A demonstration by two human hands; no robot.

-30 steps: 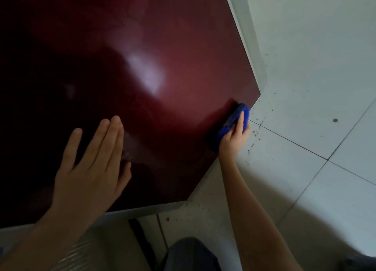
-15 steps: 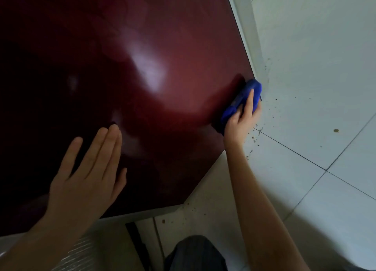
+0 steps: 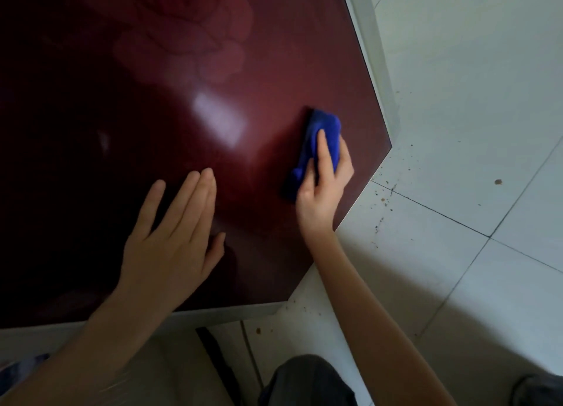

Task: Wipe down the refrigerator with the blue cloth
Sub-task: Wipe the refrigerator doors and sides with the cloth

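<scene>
Pressing the blue cloth (image 3: 323,143) flat against the dark red refrigerator (image 3: 274,70) door, the right hand (image 3: 324,186) was closed around it, a little inside the door's lower right corner. The left hand (image 3: 173,238) lay open, fingers spread, braced on the door nearby. Wiping looked mid-course; how much door remained was unclear. Half a second before, the cloth sat at the door's right edge; it had since moved inward.
</scene>
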